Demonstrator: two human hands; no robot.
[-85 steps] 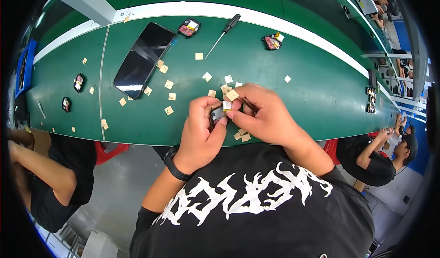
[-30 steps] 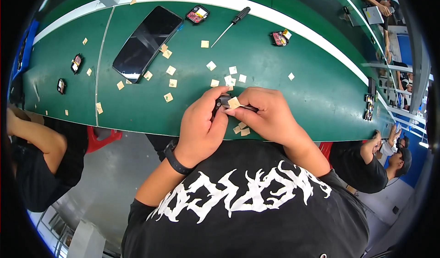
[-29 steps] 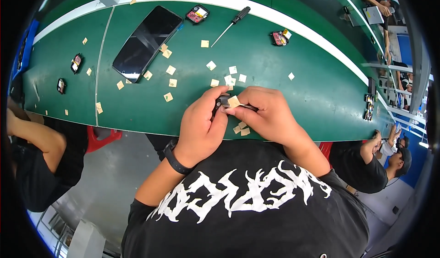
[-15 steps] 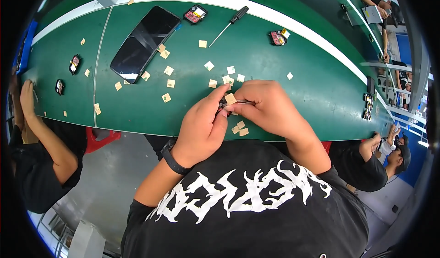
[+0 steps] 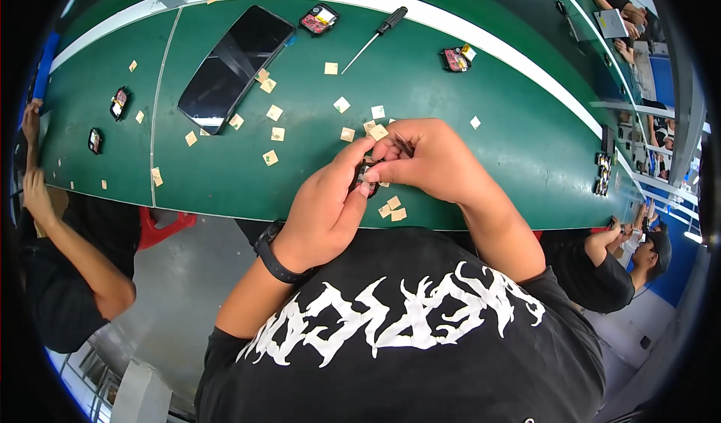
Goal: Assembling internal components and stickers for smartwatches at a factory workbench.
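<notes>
My left hand [image 5: 330, 197] is closed round a small black-cased device [image 5: 361, 172] with a red circuit board, much of it hidden by fingers. My right hand [image 5: 432, 160] is closed, its thumb and fingertips touching the device. Tucked in the right fingers is a slim dark metal tool, apparently tweezers [image 5: 405, 146]. A tan square pad [image 5: 378, 132] shows just beyond the fingertips; whether it is held or lies on the table I cannot tell. More tan and pale squares [image 5: 397, 214] lie close to both hands.
On the green table [image 5: 526, 152] lie a black phone [image 5: 234, 70], a screwdriver [image 5: 379, 36] and several similar devices, one a black-cased device [image 5: 320, 19] at the back. Scattered squares [image 5: 278, 134] lie left of my hands. Co-workers sit at left and right, including a person [image 5: 638, 261].
My right hand has turned, swinging the tweezers from pointing at the device to up within the fingers. The tan square formerly over the device no longer covers it.
</notes>
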